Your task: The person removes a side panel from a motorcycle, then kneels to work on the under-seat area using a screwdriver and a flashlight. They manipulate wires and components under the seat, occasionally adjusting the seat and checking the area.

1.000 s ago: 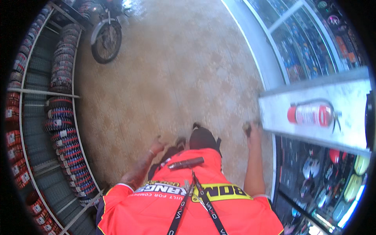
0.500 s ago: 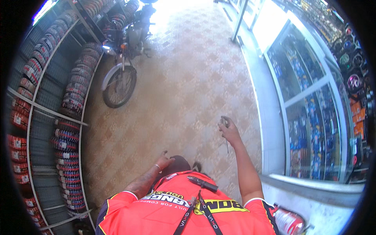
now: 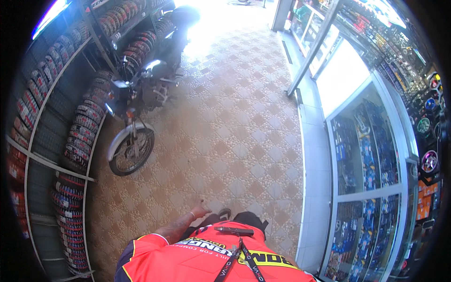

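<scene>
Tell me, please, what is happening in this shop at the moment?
A person in a red shirt stands on a tiled floor between racks of tyres and glass display cases. Their left hand hangs in front of them, apparently holding nothing; the right hand is out of view. A motorcycle is parked ahead on the left, beside the tyre racks, apart from the hand.

Left hand (image 3: 199,209) loosely curled, empty, above tiled floor (image 3: 225,141)

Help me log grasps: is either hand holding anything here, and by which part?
Nothing is visibly held. The left hand hangs empty over the tiled floor, fingers loose. The right hand is out of view.
</scene>
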`<action>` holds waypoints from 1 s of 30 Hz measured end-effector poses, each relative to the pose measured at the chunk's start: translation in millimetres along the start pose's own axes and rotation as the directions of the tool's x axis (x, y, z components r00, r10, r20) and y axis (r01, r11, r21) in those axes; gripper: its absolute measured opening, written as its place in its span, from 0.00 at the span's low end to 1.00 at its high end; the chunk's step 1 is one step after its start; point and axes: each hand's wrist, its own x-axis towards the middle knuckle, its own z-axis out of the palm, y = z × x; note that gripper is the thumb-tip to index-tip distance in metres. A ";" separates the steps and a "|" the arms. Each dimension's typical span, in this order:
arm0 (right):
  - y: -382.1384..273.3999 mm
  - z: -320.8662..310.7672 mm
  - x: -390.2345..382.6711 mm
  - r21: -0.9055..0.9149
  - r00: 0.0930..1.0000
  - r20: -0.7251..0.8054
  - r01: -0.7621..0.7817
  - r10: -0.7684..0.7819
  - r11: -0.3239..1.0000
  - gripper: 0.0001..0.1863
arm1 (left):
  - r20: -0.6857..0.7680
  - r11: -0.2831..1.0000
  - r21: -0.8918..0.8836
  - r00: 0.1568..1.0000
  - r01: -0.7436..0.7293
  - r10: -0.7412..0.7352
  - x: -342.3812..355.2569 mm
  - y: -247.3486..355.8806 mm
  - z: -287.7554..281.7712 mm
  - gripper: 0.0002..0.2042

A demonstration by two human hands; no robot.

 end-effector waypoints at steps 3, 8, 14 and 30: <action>-32.3 -67.8 49.7 0.258 0.929 0.116 -0.370 0.351 0.893 0.16 | 0.066 0.993 -0.101 0.996 0.068 -0.061 56.8 33.2 -19.0 0.53; -94.7 -242.2 222.9 0.200 0.947 0.122 -0.317 0.298 0.927 0.18 | 0.024 0.927 -0.324 0.981 0.190 -0.193 144.9 96.8 -47.9 0.54; -220.5 -571.0 455.6 -0.013 0.976 -0.167 -0.145 0.141 0.989 0.25 | -0.132 0.980 -0.177 0.985 0.087 -0.111 242.4 306.6 -130.0 0.51; -579.5 -1054.3 677.1 0.073 0.896 -0.442 0.079 -0.038 0.994 0.34 | -0.196 0.992 -0.104 0.979 -0.076 0.055 640.9 690.7 -381.2 0.51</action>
